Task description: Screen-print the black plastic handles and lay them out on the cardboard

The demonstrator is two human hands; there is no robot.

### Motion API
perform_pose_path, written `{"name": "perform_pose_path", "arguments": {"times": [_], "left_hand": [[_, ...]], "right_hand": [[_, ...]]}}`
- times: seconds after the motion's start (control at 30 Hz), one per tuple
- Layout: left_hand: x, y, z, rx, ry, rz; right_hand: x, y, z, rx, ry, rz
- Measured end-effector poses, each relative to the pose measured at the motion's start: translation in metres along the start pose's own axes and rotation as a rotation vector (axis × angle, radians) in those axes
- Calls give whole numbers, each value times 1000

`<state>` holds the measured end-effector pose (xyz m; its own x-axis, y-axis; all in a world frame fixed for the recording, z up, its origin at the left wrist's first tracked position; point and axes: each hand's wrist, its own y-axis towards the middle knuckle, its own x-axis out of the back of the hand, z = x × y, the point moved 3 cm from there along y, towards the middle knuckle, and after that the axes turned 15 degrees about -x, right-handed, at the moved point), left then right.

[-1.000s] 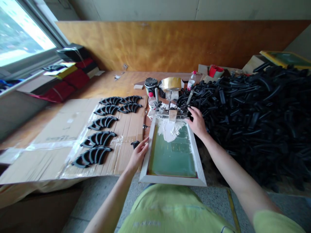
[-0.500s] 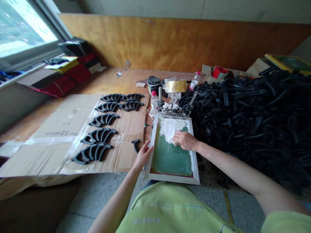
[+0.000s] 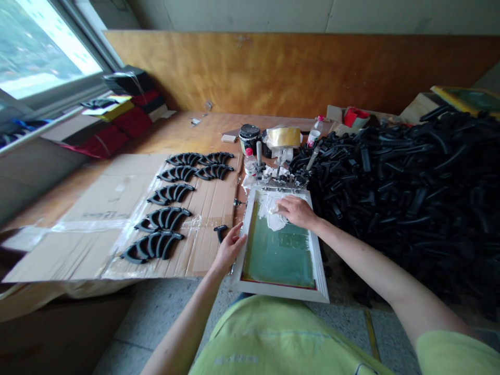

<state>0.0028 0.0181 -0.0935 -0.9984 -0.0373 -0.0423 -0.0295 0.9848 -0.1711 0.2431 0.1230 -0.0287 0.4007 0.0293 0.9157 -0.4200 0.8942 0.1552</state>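
Observation:
A screen printing frame [image 3: 321, 278] with a green mesh lies in front of me, its far end at a metal hinge clamp [image 3: 281, 182]. Thick white ink [image 3: 269, 216] is smeared over the mesh's far part. My right hand [image 3: 297, 211] is closed over that ink, pinching a squeegee [image 3: 278, 207] that is mostly hidden by the fingers and ink. At the frame's left side, my left hand [image 3: 231, 246] grips the edge, thumb toward the mesh. Just left of those fingers, a single curved black plastic handle [image 3: 221, 233] rests on the cardboard.
Several rows of black handles [image 3: 154, 245] lie on the flattened cardboard [image 3: 105, 195] to the left. A big heap of black parts [image 3: 406, 192] borders the frame's right side. Behind the clamp stand an ink tub [image 3: 249, 138], a tape roll [image 3: 284, 137] and bottles [image 3: 315, 131].
My right hand has moved slightly away from me over the ink, toward the clamp. The near end of the frame appears a little lower and wider. My left hand remains at the frame's edge.

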Motion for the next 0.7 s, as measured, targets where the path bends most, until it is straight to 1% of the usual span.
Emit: {"name": "perform_pose_path", "arguments": {"times": [0.07, 0.13, 0.2, 0.27, 0.3, 0.33, 0.37, 0.4, 0.43, 0.5, 0.57, 0.6, 0.63, 0.7], "left_hand": [[1, -2, -23, -18, 1, -7], [2, -2, -50, -64, 31, -28], [-1, 3, -77, -125, 41, -42], [-7, 14, -102, -232, -34, -67], [-11, 22, -113, -307, -98, -86], [-15, 29, -123, -377, -162, -106], [-19, 37, -131, -426, -215, -123], [-24, 44, -136, -447, -252, -133], [-28, 49, -137, -444, -275, -141], [-36, 52, -130, -404, -308, -179], [-45, 44, -109, -327, -336, -206], [-52, 36, -93, -248, -334, -178], [-60, 26, -74, -136, -324, -120], [-77, 1, -36, 114, -314, 37]], "right_hand": [[17, 27, -6, -134, -27, -63], [37, 43, -23, -256, -18, -118], [54, 44, -51, -376, 62, -201], [62, 29, -86, -541, 163, -300], [60, 18, -102, -635, 196, -327], [53, 6, -114, -717, 214, -330], [43, -7, -122, -771, 221, -306], [28, -18, -123, -782, 223, -251], [12, -27, -120, -747, 220, -184], [-18, -40, -98, -572, 187, -52], [-40, -49, -69, -404, 102, 0], [-46, -53, -54, -359, 60, -14], [-49, -57, -39, -341, 29, -46], [-51, -66, -8, -325, 15, -118]]}}
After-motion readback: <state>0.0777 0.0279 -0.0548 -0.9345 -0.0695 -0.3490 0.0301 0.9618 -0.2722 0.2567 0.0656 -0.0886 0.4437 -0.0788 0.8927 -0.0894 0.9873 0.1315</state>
